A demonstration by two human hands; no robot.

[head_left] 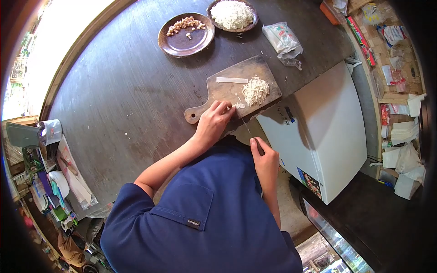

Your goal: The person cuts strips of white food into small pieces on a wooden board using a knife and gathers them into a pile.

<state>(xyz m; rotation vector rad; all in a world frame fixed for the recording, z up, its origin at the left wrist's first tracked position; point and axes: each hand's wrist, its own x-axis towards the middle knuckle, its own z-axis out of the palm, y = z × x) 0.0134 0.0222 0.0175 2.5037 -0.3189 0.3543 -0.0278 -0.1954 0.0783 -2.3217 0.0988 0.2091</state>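
Observation:
My left hand (pixel 213 122) rests at the near edge of a wooden cutting board (pixel 223 93), fingers curled down on a white food strip that they mostly hide. Small cut pieces (pixel 238 106) lie by the fingertips. In my right hand (pixel 266 157) is the dark handle of a knife (pixel 246 123); its thin blade points toward the board's near edge, close to the left fingers. A whole white strip (pixel 232 80) lies farther up the board. Beside it is a heap of white shreds (pixel 256 91).
Behind the board stand a brown plate (pixel 186 48) of small brownish chunks and a bowl of white shreds (pixel 231 14). A plastic bag (pixel 282 40) lies right of them. A white chest freezer (pixel 327 132) adjoins the dark table (pixel 114 91). Utensils and packets crowd the left edge.

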